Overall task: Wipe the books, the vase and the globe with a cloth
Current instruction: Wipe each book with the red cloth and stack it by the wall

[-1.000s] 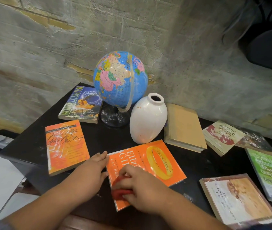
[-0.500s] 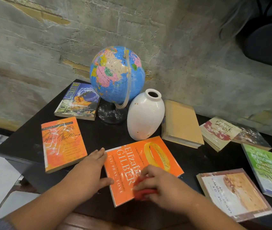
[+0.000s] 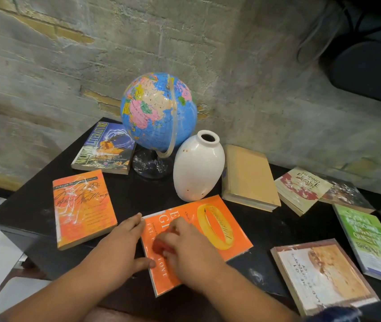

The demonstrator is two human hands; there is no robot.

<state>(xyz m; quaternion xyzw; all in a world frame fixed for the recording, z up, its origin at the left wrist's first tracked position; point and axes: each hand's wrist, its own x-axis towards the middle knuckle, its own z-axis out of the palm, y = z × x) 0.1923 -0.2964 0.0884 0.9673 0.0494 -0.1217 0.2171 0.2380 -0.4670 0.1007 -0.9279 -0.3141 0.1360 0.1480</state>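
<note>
An orange book with a gold ring on its cover (image 3: 217,228) lies at the front of the black table (image 3: 138,194). My right hand (image 3: 189,249) grips a small red cloth (image 3: 159,247) and presses it on the cover's left part. My left hand (image 3: 122,245) lies flat beside the book's spine, fingers straight, thumb on the cover's edge. Behind stand a blue globe (image 3: 159,110) and a white vase (image 3: 197,166). Other books lie around: another orange book (image 3: 82,205), a blue literature book (image 3: 105,147) and a tan book (image 3: 247,175).
More books lie on the right: a cream and red book (image 3: 303,189), a green book (image 3: 368,238), a beige book (image 3: 321,275) near the front edge. A rough concrete wall (image 3: 92,54) stands behind. A dark chair (image 3: 370,66) is at upper right. The table drops off at left.
My right hand has slid the red cloth from the right side of the cover back to its left side. My left hand stays beside the spine.
</note>
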